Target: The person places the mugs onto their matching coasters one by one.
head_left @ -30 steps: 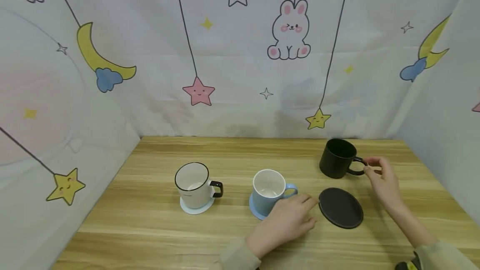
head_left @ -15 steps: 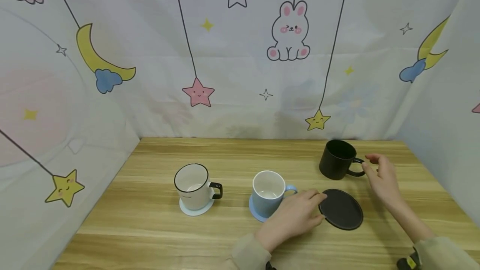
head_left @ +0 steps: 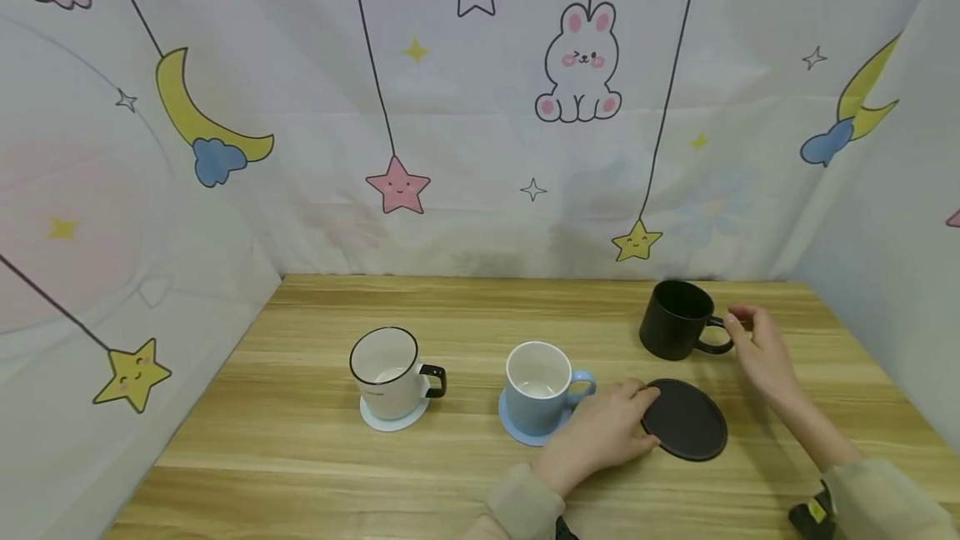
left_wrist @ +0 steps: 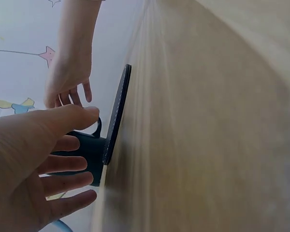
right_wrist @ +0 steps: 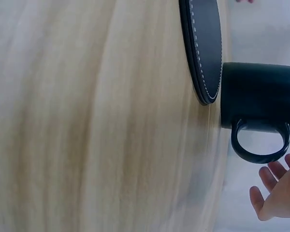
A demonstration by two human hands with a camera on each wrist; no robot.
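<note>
A black mug (head_left: pixel 675 325) stands at the back right of the table, its handle pointing right. My right hand (head_left: pixel 763 361) is beside that handle, thumb overlapping it in the head view; the right wrist view has the fingers (right_wrist: pixel 268 179) loosely bent just off the handle (right_wrist: pixel 258 157). In front of the mug lies a round black coaster (head_left: pixel 686 422) with white stitching (right_wrist: pixel 205 53). My left hand (head_left: pixel 600 432) reaches to the coaster's left edge, its fingers spread (left_wrist: pixel 70 183) and holding nothing.
A blue mug (head_left: pixel 536 390) on a blue coaster (head_left: pixel 517 427) stands just left of my left hand. Further left is a white mug (head_left: pixel 386 373) with a black rim on a pale coaster (head_left: pixel 393 422). A patterned curtain (head_left: pixel 480 132) hangs behind the wooden table (head_left: pixel 300 473).
My left hand has slid right, from beside the blue mug to the black coaster's edge. My right hand has shifted only slightly at the black mug's handle. The mugs have stayed put.
</note>
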